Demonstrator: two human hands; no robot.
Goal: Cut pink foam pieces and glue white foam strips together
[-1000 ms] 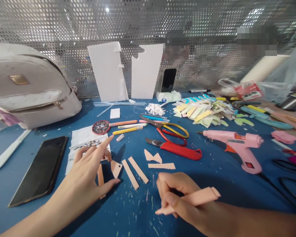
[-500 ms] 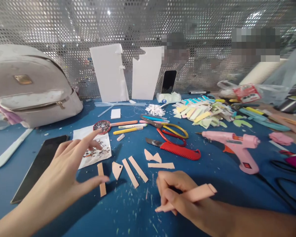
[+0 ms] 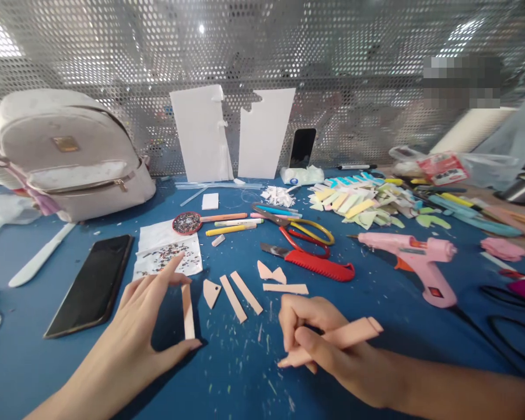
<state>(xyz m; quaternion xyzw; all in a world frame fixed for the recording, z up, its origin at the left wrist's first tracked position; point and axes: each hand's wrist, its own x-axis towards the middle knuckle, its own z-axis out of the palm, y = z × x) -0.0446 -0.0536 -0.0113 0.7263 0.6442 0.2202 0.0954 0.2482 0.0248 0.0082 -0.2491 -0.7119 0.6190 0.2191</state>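
My left hand [image 3: 146,321] rests on the blue table [image 3: 227,379] and pinches a short peach foam strip [image 3: 187,312] by its two ends, fingertips at the top and thumb at the bottom. My right hand [image 3: 321,344] is closed round a longer folded peach strip [image 3: 347,337] that sticks out to the right. Between the hands and just beyond lie several loose peach cut pieces [image 3: 240,291]. A black phone [image 3: 91,286] lies left of my left hand.
A white paper with glitter [image 3: 168,256], pens [image 3: 231,224], scissors [image 3: 304,230], a red utility knife [image 3: 317,263] and a pink glue gun [image 3: 415,256] lie beyond. A pale backpack [image 3: 70,157] stands back left; white boards [image 3: 231,134] lean on the mesh wall. Coloured foam scraps [image 3: 359,201] are piled back right.
My left hand drew back to the left off the peach pieces, then came back and took the short strip by its ends. My right hand stayed closed on the folded strip.
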